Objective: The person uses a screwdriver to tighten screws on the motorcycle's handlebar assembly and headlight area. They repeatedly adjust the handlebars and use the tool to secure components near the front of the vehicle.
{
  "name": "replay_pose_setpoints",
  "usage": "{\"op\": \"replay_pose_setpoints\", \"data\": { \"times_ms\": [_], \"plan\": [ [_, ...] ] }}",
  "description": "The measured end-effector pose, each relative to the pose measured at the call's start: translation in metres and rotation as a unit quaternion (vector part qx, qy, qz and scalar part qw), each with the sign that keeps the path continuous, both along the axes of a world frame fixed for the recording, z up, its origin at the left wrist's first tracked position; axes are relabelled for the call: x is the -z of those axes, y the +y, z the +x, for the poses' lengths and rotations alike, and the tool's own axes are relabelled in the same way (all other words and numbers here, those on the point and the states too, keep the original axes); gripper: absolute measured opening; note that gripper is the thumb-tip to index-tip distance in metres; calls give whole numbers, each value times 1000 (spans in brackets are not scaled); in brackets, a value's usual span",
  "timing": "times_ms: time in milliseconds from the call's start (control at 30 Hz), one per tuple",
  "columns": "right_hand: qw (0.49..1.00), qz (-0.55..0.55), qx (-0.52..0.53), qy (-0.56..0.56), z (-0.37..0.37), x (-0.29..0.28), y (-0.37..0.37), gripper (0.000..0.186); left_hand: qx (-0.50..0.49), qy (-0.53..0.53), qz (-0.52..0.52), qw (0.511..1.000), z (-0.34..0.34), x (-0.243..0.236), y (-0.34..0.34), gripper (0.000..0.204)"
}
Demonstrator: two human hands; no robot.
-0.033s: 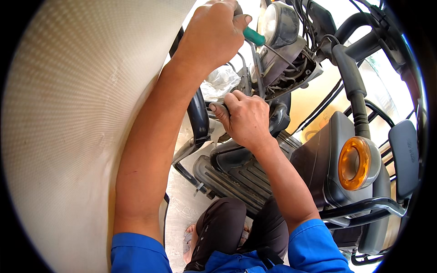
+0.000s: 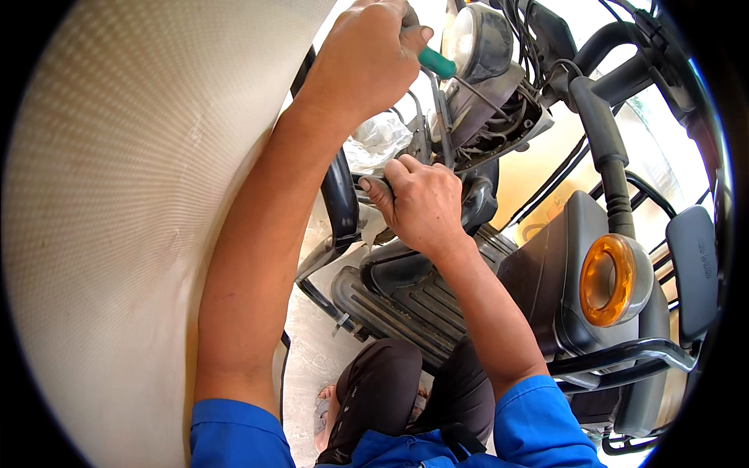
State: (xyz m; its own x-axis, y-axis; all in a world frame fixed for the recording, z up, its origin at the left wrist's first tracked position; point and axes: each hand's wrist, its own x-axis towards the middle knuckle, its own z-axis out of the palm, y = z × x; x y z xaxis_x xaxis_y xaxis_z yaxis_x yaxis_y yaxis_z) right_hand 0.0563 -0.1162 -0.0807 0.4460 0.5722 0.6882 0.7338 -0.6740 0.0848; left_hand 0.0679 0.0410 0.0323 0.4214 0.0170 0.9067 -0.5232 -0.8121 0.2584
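Observation:
My left hand (image 2: 376, 51) is closed around the green handle of a screwdriver (image 2: 438, 64) at the top of the view. The screwdriver's thin metal shaft slants down to the right, across the open grey housing below the round headlight (image 2: 468, 39) of a scooter-like vehicle. Its tip is hard to make out among the dark parts inside. Lower down, my right hand (image 2: 421, 199) is wrapped over a dark bar (image 2: 377, 181) at the vehicle's front, thumb toward the left. Part of that bar is hidden under the fingers.
A pale textured panel (image 2: 133, 218) rises close along my left arm. Clear plastic wrapping (image 2: 378, 142) lies between the hands. A black ribbed footboard (image 2: 421, 312), a dark seat (image 2: 538, 273), an orange-ringed lamp (image 2: 607, 281) and black tubular rails (image 2: 624, 355) crowd the right side.
My left hand and the screwdriver handle have shifted very slightly to the right. My right hand stays in place.

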Motion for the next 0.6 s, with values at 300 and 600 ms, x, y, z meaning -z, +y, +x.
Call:
{"op": "replay_pose_setpoints", "data": {
  "times_ms": [300,600],
  "plan": [
    [1000,4,-5,-4,1,1,0,44,6,35,-17,999,-3,-3,-3,30],
    [1000,3,-6,-5,1,1,0,44,24,8,-18,1000,0,0,-1,31]
  ]
}}
